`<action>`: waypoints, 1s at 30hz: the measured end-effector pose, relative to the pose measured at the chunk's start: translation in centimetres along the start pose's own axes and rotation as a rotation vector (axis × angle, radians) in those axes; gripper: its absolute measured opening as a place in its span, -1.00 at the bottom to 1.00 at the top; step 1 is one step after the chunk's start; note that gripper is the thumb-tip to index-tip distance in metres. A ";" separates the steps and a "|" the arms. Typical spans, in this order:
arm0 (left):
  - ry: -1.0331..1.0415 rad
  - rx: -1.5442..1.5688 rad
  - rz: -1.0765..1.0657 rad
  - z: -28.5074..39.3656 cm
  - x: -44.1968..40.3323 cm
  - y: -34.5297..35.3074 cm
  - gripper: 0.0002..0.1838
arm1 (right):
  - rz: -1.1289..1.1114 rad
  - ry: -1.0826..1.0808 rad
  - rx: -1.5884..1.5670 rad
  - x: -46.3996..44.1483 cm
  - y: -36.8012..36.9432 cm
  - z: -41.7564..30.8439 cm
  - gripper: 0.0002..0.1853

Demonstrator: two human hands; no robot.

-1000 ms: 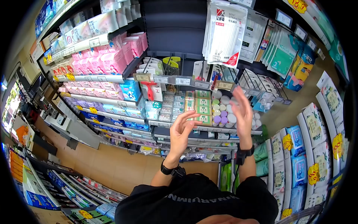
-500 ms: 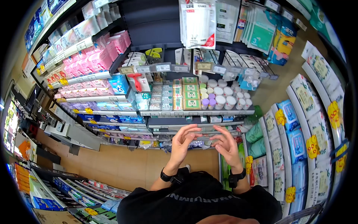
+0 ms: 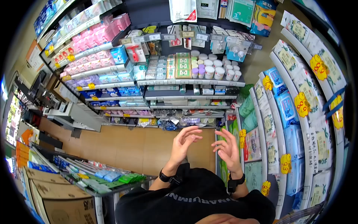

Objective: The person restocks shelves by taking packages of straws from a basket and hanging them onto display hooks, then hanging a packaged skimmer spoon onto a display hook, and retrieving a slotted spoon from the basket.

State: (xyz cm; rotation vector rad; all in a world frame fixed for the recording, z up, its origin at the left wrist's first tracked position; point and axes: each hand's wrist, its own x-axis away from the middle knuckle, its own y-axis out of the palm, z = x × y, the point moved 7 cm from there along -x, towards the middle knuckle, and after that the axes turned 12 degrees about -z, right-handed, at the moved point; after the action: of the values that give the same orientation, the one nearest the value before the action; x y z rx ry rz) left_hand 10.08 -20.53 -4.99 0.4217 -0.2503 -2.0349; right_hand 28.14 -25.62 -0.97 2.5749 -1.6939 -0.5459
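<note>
Left hand point(image 3: 181, 145) and right hand point(image 3: 230, 153), lower centre of the frame: both raised, fingers parted and loosely curved, nothing held. The palms turn towards each other, well apart. Nearest the right hand, just right of centre, stand narrow green packs point(image 3: 235, 128); their print is too small to read with confidence. For clean handling, a relaxed curve with clear space at the fingertips seems sound, the wrists best held clear of the shelf edges. Soft film pouches call for a broad, light grip; rigid rounds, for curved fingers around the wall. Materials: glossy blue packs point(image 3: 287, 108) at right, pillow-shaped and creased; squat cylindrical jars point(image 3: 219, 72) with smooth pale lids, upper centre; flat-sided brown cartons point(image 3: 69, 209), lower left; smooth tan floor point(image 3: 126, 149) between.
</note>
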 end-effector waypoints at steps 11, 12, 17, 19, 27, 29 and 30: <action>-0.074 0.007 -0.065 -2.7 8.2 7.5 -0.60 | 0.077 0.004 0.036 12.5 2.3 -1.8 -0.25; -0.083 0.006 -0.085 -2.6 8.7 8.1 -0.59 | 0.084 0.003 0.036 13.3 2.7 -1.9 -0.25; -0.075 0.003 -0.139 -1.9 10.8 9.2 -0.59 | 0.092 -0.022 0.039 15.9 4.8 -2.5 -0.28; -0.086 0.004 -0.144 -1.3 11.9 9.2 -0.59 | 0.096 -0.022 0.026 16.3 6.1 -2.5 -0.29; -0.102 0.019 -0.132 1.0 17.7 7.4 -0.58 | 0.071 0.014 0.011 17.6 13.0 -2.6 -0.33; -0.114 0.031 -0.133 1.5 19.4 6.8 -0.58 | 0.075 0.019 0.009 18.4 14.7 -2.6 -0.33; -0.119 0.041 -0.149 1.5 20.1 6.6 -0.58 | 0.075 0.013 0.004 18.7 15.6 -2.6 -0.34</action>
State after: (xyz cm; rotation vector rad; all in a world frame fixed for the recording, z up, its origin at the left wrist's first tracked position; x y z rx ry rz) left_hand 6.02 -41.40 -5.16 0.3541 -0.3425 -2.2070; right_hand 21.69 -49.25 -0.73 2.4993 -1.7811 -0.5215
